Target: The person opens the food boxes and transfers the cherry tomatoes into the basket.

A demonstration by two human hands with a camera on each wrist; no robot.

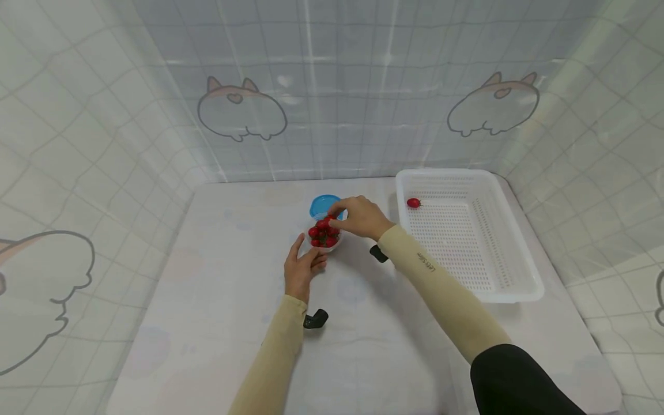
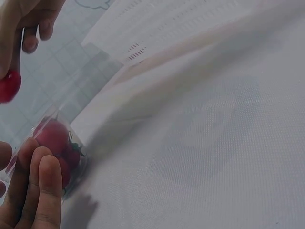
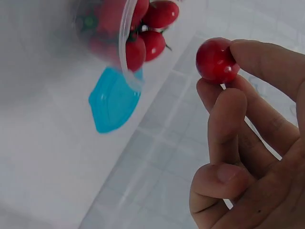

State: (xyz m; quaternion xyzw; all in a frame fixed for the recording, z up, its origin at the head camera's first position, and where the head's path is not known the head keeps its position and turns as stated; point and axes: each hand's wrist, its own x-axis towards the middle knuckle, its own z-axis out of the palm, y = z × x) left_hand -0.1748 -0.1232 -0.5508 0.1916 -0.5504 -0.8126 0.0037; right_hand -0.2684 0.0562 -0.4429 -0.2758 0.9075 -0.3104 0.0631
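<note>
A clear plastic cup [image 1: 332, 248] heaped with small red tomatoes [image 1: 321, 233] stands on the table. My left hand [image 1: 299, 274] is at its near left side, with the fingers [image 2: 47, 179] fairly straight and overlapping the cup in the left wrist view. Above the cup, my right hand [image 1: 360, 216] pinches a single cherry tomato [image 3: 217, 61] between thumb and fingertips. That tomato is off the heap, and the other right fingers are loosely bent. Green stems show on several tomatoes in the cup.
A blue lid [image 1: 323, 204] lies just behind the cup. To the right stands a white perforated basket [image 1: 524, 253] with one red tomato [image 1: 413, 203] at its left inside. Tiled-pattern curtains [image 1: 342, 104] enclose the white table [image 1: 218, 334] at the back and sides.
</note>
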